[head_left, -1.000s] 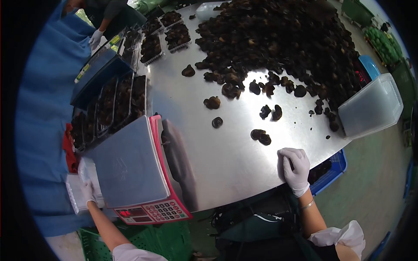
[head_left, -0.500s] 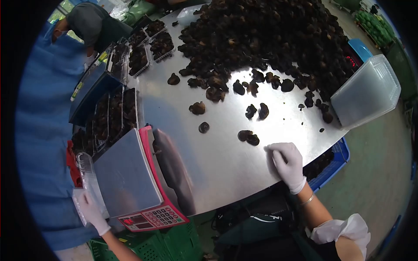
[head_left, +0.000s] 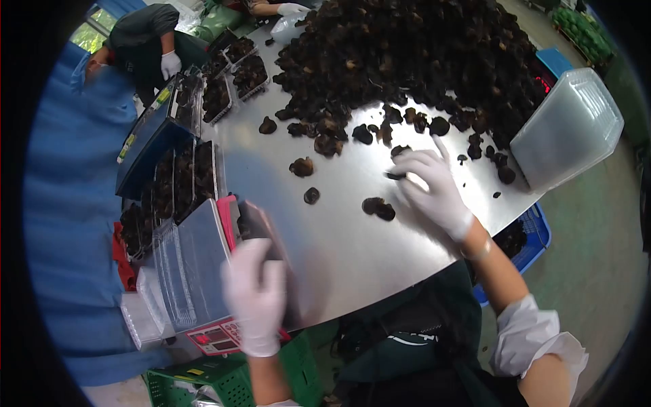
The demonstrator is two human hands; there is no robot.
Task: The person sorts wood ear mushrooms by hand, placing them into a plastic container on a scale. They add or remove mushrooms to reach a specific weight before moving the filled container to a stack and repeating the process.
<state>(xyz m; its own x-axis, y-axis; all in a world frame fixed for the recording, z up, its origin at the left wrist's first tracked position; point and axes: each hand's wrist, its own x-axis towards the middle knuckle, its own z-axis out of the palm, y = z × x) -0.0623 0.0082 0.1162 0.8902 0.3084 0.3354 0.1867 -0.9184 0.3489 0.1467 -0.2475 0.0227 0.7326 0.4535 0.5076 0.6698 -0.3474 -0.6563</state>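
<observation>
My right hand (head_left: 434,190), white-gloved, is over the steel table with its fingers closed around a small dark wood ear mushroom (head_left: 395,176). More loose wood ear mushrooms (head_left: 378,208) lie near it. Also gloved and blurred, my left hand (head_left: 255,295) hovers above the front right of a red and white scale (head_left: 215,339), thumb apart from the fingers, nothing visible in it. On the scale's plate sits a clear plastic tray (head_left: 178,281). Beyond the right hand rises a big heap of wood ear mushrooms (head_left: 407,54).
A stack of clear trays (head_left: 569,132) stands on the right edge. Filled trays (head_left: 169,180) line the left side, beside a blue box (head_left: 152,149). Below are a green crate (head_left: 298,373) and a blue basket (head_left: 539,234). A co-worker (head_left: 146,41) stands far left.
My left hand has left the clear tray at the far left and moved right; a tray now rests on the scale. My right hand has reached forward onto the loose mushrooms.
</observation>
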